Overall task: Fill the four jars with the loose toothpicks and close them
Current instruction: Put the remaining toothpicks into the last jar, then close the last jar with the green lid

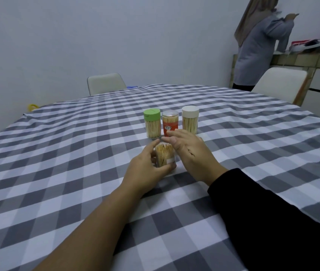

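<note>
Left hand (147,167): fingers curled around clear toothpick jar (164,155) on checked tabletop (57,153) | Right hand (190,151): fingers straight, together, beside jar | Three capped jars (171,122): row just behind.

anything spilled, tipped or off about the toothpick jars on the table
Nothing spilled. The green-lidded jar, orange-labelled jar and white-lidded jar stand upright and capped in a row. The clear jar held by the left hand shows no distinct lid; right hand rests beside it.
</note>
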### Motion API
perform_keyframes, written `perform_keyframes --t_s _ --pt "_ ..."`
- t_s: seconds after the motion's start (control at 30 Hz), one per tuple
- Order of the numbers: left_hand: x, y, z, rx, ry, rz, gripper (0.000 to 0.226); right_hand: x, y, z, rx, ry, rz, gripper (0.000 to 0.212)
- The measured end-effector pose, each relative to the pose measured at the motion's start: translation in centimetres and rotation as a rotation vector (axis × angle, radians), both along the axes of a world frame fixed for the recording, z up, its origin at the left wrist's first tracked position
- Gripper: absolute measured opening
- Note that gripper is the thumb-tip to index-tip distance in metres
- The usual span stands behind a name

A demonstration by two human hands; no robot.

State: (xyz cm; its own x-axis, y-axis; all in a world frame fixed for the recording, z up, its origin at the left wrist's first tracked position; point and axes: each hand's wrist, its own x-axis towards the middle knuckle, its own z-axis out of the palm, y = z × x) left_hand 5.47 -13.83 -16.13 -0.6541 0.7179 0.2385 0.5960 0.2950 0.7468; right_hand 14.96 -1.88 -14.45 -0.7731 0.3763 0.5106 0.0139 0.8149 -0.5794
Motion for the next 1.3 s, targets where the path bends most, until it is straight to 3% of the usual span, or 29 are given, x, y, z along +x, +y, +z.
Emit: perform_keyframes --t_s 0.13,0.2,0.3,0.4,0.5,0.67,0.77,0.9,1.07,1.17,1.3 --pt "0.0 0.2 -0.1 -0.013 0.006 -0.007 0.087 0.0 1.0 0.0 -0.033 0.063 -0.136 0.043" --pt "0.0 0.4 -0.2 -0.029 0.004 -0.005 0.086 0.1 1.9 0.0 0.04 -0.108 -0.282 0.042" --pt "-0.2 0.6 -0.5 -0.031 -0.022 0.006 0.084 0.4 2.9 -0.3 0.112 -0.439 -0.329 0.066" --pt "-0.2 0.7 -0.6 -0.025 -0.041 0.012 0.081 0.5 3.0 -0.5 0.107 -0.508 -0.284 0.066" --pt "-0.1 0.7 -0.6 -0.009 -0.048 0.011 0.08 0.3 2.4 -0.4 -0.005 -0.365 -0.278 0.058" --pt "0.4 0.5 -0.3 0.04 -0.138 -0.016 0.071 -0.8 1.2 0.1 -0.669 0.125 -0.243 0.035" --pt "0.3 0.4 -0.2 0.059 -0.17 -0.054 0.062 -1.4 0.0 -0.2 -0.969 0.238 -0.159 0.035" --pt "-0.3 -0.1 0.1 0.056 -0.224 -0.142 0.049 -1.3 -0.8 0.1 -0.924 0.206 -0.005 0.046" --pt "-1.2 -0.8 0.5 0.033 -0.263 -0.205 0.043 -0.2 -0.4 0.6 -0.717 0.084 0.229 0.04" --pt "-1.5 -0.9 0.5 0.017 -0.282 -0.232 0.048 0.1 -0.4 1.4 -0.502 0.009 0.255 0.036" --pt "-1.9 -1.0 0.6 -0.027 -0.3 -0.268 0.047 0.3 -0.6 2.7 -0.368 -0.145 0.242 0.033"
